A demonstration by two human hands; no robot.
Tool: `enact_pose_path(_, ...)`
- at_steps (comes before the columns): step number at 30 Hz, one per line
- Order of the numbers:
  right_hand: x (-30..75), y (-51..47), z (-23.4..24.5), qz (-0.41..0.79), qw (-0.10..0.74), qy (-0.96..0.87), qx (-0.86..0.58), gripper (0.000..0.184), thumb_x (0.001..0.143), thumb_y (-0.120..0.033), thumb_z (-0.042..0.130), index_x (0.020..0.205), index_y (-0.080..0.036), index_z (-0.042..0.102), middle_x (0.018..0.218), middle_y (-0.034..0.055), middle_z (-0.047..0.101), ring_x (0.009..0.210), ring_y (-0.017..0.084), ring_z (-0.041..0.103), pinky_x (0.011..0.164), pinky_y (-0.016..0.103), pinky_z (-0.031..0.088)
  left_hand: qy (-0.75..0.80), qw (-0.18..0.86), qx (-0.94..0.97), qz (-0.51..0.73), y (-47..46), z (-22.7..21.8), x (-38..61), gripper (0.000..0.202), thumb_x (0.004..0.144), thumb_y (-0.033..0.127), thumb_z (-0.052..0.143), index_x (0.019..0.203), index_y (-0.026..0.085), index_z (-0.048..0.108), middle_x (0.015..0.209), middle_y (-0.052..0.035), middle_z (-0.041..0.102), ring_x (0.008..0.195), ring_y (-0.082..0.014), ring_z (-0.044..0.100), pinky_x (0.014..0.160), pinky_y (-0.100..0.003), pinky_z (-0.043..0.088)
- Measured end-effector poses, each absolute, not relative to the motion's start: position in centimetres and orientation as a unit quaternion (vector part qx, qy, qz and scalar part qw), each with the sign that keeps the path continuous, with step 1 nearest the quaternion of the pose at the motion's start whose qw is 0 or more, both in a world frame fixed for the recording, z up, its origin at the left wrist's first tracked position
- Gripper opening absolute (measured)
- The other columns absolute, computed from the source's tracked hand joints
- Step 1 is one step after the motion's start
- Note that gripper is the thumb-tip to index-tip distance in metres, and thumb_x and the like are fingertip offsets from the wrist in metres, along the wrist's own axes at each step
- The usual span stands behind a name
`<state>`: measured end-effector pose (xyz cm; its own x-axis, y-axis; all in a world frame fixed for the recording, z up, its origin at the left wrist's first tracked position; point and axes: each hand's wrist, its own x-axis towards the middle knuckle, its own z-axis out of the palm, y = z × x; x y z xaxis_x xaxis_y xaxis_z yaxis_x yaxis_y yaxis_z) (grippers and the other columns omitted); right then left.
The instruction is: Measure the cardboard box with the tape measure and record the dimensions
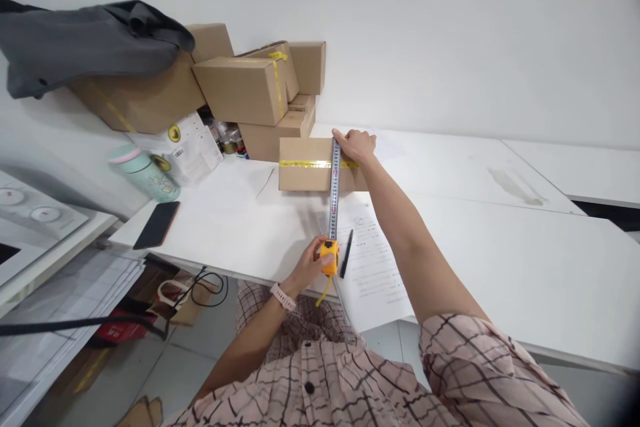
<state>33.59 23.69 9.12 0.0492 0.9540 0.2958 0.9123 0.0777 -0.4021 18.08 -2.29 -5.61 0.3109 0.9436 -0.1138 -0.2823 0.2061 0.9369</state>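
Observation:
My left hand [311,265] is closed around the yellow case of a tape measure [329,257] near the table's front edge. The blade runs away from me, out of the case and across the top of a small cardboard box [305,177] sealed with yellow tape. At the box's far edge my right hand [356,145] presses the blade's end, thumb at the tip and the other fingers bent over the box. A black pen [346,253] lies just right of the case, on printed sheets of paper [375,267].
Stacked cardboard boxes [240,87] stand at the back left, with a dark grey bag [90,47] on top. A mint green bottle [145,173] and a phone [157,225] are at the left of the white table [225,213]. A wall rises behind.

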Motion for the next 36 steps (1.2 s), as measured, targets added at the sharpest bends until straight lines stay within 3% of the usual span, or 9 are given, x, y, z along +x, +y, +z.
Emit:
enact_pose_path(7,33.6,23.8,8.9,0.023,0.243,-0.692,-0.68,0.075,0.094,-0.071,0.025,0.096,-0.012,0.071,0.1,0.0197,0.071,0.107,0.034,0.059,0.099,0.051,0.032,0.382,0.66,0.469,0.445,-1.7,-7.3,19.2,0.051,0.078,0.041,0.077,0.117,0.02,0.052,0.106,-0.0053,0.06,0.083,-0.0135,0.061,0.068,-0.025,0.054)
enact_pose_path(12,33.7,24.1,8.5,0.017,0.243,-0.695,-0.677,0.079,0.094,-0.073,0.021,0.099,-0.011,0.071,0.1,0.0203,0.07,0.109,0.036,0.057,0.099,0.052,0.032,0.412,0.659,0.458,0.432,-0.9,-8.1,19.5,0.051,0.078,0.043,0.075,0.117,0.021,0.05,0.102,-0.005,0.062,0.075,-0.0127,0.061,0.063,-0.026,0.053)
enact_pose_path(19,33.7,23.2,8.5,0.009,0.258,-0.701,-0.664,0.082,0.097,-0.066,0.008,0.109,-0.013,0.069,0.105,0.0201,0.068,0.114,0.037,0.052,0.099,0.055,0.029,0.376,0.686,0.426,0.454,-3.2,-6.1,17.7,0.052,0.078,0.045,0.073,0.119,0.021,0.05,0.105,-0.0071,0.066,0.082,-0.0184,0.065,0.066,-0.029,0.054)
enact_pose_path(25,34.1,17.4,6.3,-0.06,0.282,-0.72,-0.631,0.07,0.096,-0.068,0.023,0.114,-0.014,0.064,0.117,0.0195,0.063,0.115,0.036,0.047,0.1,0.051,0.028,0.393,0.648,0.423,0.496,-8.2,-4.5,13.2,0.059,0.08,0.046,0.072,0.129,0.025,0.048,0.116,-0.0096,0.066,0.091,-0.0218,0.067,0.081,-0.037,0.056)
enact_pose_path(31,34.9,9.8,1.7,-0.043,0.3,-0.736,-0.606,0.058,0.097,-0.061,0.028,0.117,-0.019,0.063,0.126,0.0152,0.061,0.121,0.03,0.046,0.107,0.047,0.024,0.474,0.605,0.489,0.413,-11.8,-3.7,10.7,0.064,0.076,0.045,0.075,0.131,0.024,0.051,0.115,-0.0104,0.066,0.093,-0.0221,0.064,0.073,-0.031,0.055)
enact_pose_path(34,35.9,7.1,1.8,0.036,0.352,-0.701,-0.619,0.064,0.1,-0.058,0.012,0.117,-0.022,0.063,0.12,0.0133,0.064,0.119,0.028,0.051,0.102,0.046,0.033,0.53,0.546,0.559,0.328,-13.1,-3.0,10.7,0.064,0.073,0.041,0.075,0.132,0.025,0.054,0.103,-0.0062,0.068,0.079,-0.0186,0.062,0.065,-0.027,0.051)
enact_pose_path(36,37.0,5.7,2.7,0.125,0.426,-0.655,-0.611,0.071,0.099,-0.061,0.005,0.117,-0.023,0.062,0.106,0.0109,0.068,0.105,0.026,0.059,0.089,0.042,0.043,0.546,0.506,0.613,0.263,-13.7,-2.5,10.9,0.065,0.071,0.039,0.076,0.132,0.026,0.055,0.097,-0.0037,0.069,0.072,-0.0177,0.06,0.061,-0.026,0.047)
